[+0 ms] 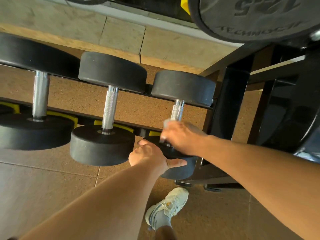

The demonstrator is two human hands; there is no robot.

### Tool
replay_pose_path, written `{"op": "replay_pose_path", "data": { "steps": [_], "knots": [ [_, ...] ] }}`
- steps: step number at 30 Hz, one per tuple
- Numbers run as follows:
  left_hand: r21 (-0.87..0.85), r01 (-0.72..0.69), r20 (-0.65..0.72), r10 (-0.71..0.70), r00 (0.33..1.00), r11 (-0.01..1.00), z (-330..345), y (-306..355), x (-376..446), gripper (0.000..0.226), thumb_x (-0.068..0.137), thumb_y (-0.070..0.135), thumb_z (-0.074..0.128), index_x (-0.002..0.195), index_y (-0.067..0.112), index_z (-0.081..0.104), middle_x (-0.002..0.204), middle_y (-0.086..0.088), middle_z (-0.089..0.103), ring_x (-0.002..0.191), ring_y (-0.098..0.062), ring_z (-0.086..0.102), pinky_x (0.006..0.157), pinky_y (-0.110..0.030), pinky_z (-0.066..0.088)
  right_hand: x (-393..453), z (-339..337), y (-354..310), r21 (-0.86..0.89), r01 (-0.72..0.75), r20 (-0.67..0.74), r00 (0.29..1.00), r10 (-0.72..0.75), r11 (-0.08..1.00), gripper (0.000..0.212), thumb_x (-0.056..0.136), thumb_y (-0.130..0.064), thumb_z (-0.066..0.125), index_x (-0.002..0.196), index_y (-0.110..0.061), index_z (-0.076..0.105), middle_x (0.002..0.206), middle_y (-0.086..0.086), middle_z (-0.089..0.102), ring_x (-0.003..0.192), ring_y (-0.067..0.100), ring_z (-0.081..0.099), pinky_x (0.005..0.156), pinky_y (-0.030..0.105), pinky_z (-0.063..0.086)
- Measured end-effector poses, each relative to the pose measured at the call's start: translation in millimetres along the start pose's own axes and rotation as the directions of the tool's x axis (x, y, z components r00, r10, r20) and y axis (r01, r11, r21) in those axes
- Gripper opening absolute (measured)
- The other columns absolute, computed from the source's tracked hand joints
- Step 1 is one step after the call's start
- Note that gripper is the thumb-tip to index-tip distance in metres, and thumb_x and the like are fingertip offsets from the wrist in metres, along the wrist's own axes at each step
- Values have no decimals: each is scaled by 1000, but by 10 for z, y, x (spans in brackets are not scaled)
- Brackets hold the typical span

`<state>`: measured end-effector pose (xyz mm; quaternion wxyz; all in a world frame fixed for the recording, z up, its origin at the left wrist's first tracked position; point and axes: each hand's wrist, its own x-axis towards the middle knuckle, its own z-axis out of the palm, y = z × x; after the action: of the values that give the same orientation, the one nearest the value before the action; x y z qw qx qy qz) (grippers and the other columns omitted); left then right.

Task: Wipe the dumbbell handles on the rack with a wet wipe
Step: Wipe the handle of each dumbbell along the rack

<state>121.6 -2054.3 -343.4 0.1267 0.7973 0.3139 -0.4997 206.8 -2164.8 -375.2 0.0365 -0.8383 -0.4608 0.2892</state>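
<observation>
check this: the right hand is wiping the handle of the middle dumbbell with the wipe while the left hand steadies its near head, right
Not quite. In the head view the right hand holds the wet wipe on the handle of the rightmost dumbbell, not the middle dumbbell. The left hand does steady that rightmost dumbbell's near head.

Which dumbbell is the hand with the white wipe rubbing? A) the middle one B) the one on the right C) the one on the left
B: the right hand presses the white wet wipe around the knurled silver handle of the rightmost black dumbbell.

Speckled cork-brown floor meets wood-look planks below a pale concrete ledge.
</observation>
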Motion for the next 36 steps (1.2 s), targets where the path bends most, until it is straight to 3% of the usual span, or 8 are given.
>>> {"op": "replay_pose_path", "data": {
  "steps": [4, 8, 11, 18, 21, 24, 31, 36],
  "knots": [
    [-15, -8, 3, 8, 1000, 1000, -24, -5, -12, 158, 31, 101, 61, 149, 2, 25, 132, -8, 59, 123, -28, 59, 94, -37, 50, -344, 33, -314, 683, -374, 81, 893, 444, 628, 33, 104, -36, 42, 116, -22, 70, 105, -5, 67, 97, 12, 60, 88, 36, 48],
    [28, -36, 3, 36, 999, 999, -21, -10, -35, 157, 38, 102, 57, 151, 0, 20, 140, -12, 54, 130, -32, 54, 98, -40, 49, -376, -149, -207, 883, -438, 284, 211, 935, -169, 37, 101, -40, 49, 126, -17, 62, 95, -1, 61, 84, 17, 60, 64, 30, 50],
    [34, -40, 2, 40, 999, 999, -12, -9, -16, 157, 38, 102, 56, 151, -1, 20, 139, -13, 54, 129, -33, 54, 98, -41, 50, 0, -332, 32, 863, -300, 461, 137, 877, -407, 35, 102, -31, 50, 128, -8, 57, 116, 12, 64, 102, 30, 64, 78, 37, 55],
    [29, -14, 25, 13, 1000, 999, -34, 3, -20, 162, 32, 104, 56, 149, -2, 22, 130, -10, 61, 120, -29, 61, 92, -37, 54, -87, -13, -352, 438, -719, 157, 652, 742, 539, 18, 96, -10, 50, 110, -6, 60, 100, 11, 64, 83, 24, 59, 62, 31, 45],
    [48, -32, 19, 31, 999, 998, -30, 10, -31, 159, 38, 102, 57, 152, -2, 18, 140, -11, 54, 130, -30, 54, 98, -40, 50, -248, -126, -120, 546, -724, 355, 655, 667, 421, 17, 98, -9, 46, 101, -1, 61, 81, 9, 57, 77, 25, 59, 55, 30, 41],
    [45, -46, 10, 46, 999, 998, -10, 0, -23, 158, 38, 102, 56, 151, -2, 19, 139, -12, 54, 129, -31, 54, 98, -41, 50, -19, -372, 100, 802, -593, 330, 342, 880, -71, 20, 102, -15, 43, 109, -6, 60, 82, 6, 57, 67, 16, 55, 52, 26, 42],
    [50, -17, 9, 17, 1000, 999, -22, 12, -13, 157, 34, 104, 55, 147, -2, 25, 128, -9, 61, 119, -28, 61, 88, -37, 51, -195, -67, -185, 285, -638, 305, 768, 563, 716, 15, 95, -8, 52, 105, -3, 61, 102, 13, 64, 89, 28, 61, 60, 29, 42],
    [41, -20, 16, 19, 1000, 999, -26, 5, -15, 158, 35, 103, 55, 150, -1, 23, 131, -9, 59, 122, -29, 59, 91, -39, 52, -464, -111, -76, 495, -495, -231, 717, 658, 714, 34, 99, -9, 45, 121, -22, 67, 84, -4, 67, 67, 10, 61, 52, 19, 44]
  ]
}}
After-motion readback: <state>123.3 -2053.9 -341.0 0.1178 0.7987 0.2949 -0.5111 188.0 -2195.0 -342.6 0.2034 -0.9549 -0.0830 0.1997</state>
